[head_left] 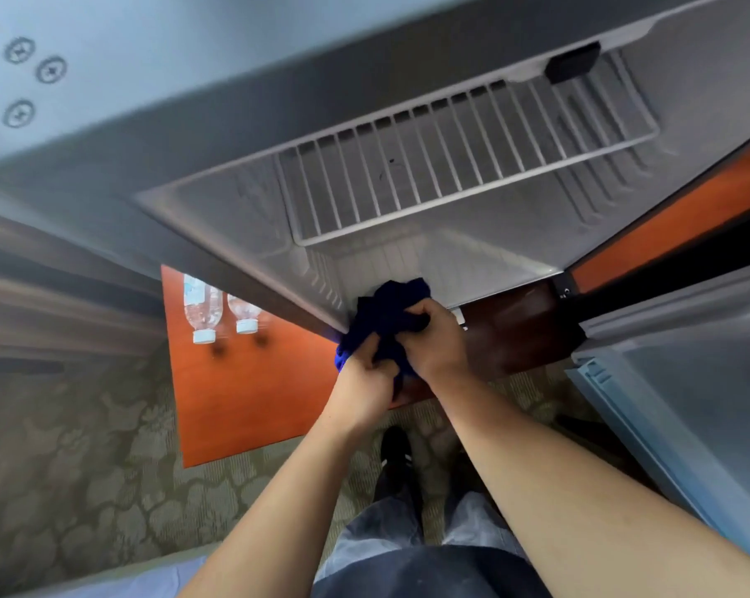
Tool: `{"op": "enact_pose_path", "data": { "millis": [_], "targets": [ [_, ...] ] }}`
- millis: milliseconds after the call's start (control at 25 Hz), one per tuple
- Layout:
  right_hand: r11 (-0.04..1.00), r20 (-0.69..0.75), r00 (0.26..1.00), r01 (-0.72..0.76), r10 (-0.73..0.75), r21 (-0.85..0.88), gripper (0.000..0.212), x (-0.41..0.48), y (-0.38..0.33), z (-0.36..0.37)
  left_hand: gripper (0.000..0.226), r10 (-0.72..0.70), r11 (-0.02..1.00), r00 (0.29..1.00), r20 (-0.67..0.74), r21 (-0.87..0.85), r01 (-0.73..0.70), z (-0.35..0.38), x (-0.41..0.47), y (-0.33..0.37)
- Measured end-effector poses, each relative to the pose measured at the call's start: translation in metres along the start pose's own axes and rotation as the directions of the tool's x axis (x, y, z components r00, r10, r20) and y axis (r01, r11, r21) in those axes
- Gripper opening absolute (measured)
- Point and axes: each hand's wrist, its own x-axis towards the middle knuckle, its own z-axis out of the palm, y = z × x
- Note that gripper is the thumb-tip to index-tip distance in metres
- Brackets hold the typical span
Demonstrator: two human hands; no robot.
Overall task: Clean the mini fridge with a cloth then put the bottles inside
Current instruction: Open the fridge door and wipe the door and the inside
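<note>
While left hand (366, 373) and right hand (433, 338) squeeze the cloth (390, 304) at the fridge's (472, 269) front edge, its door (688, 403) stands open. Bottles (202, 306) sit on the table (243, 381).

Patterned carpet (84, 446), orange wooden tabletop (243, 390).

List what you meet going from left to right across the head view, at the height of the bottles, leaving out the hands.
Labelled water bottle → second water bottle → blue cloth → open fridge door.

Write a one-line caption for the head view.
Cleaning the mini fridge: left hand and right hand grip a blue cloth at its front edge; two bottles wait beside it.
</note>
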Motion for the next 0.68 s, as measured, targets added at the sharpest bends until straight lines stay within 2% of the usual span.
{"op": "enact_pose_path", "data": {
  "millis": [120, 200, 280, 440, 560, 680],
  "targets": [
    [0.995, -0.114, 0.988, -0.096, 0.1, 0.035, 0.019, 0.014, 0.008, -0.05, 0.052, 0.032, 0.999, 0.988, 0.152, 0.019, -0.035, 0.032, 0.023, 0.028],
    [0.989, -0.211, 0.967, -0.138, 0.145, 0.048, 0.021, 0.023, 0.02, -0.079, 0.065, 0.011, 0.991, 0.964, 0.266, 0.126, -0.046, 0.055, 0.031, 0.044],
    [0.989, -0.303, 0.942, -0.131, 0.145, 0.067, 0.028, 0.028, 0.035, -0.101, 0.069, -0.013, 0.977, 0.943, 0.332, 0.207, -0.059, 0.081, 0.031, 0.056],
    [0.998, -0.318, 0.947, -0.021, 0.042, 0.067, 0.036, 0.031, 0.048, -0.12, 0.07, 0.055, 0.969, 0.949, 0.311, 0.212, -0.126, 0.12, 0.032, 0.069],
    [0.996, -0.296, 0.952, 0.083, -0.073, 0.02, 0.039, 0.043, 0.044, -0.12, 0.07, 0.132, 0.95, 0.953, 0.273, 0.238, -0.2, 0.119, 0.04, 0.073],
    [0.998, -0.233, 0.972, 0.052, -0.04, 0.045, 0.04, 0.06, 0.037, -0.116, 0.072, 0.196, 0.924, 0.952, 0.235, 0.28, -0.259, 0.106, 0.052, 0.066]
  ]
}}
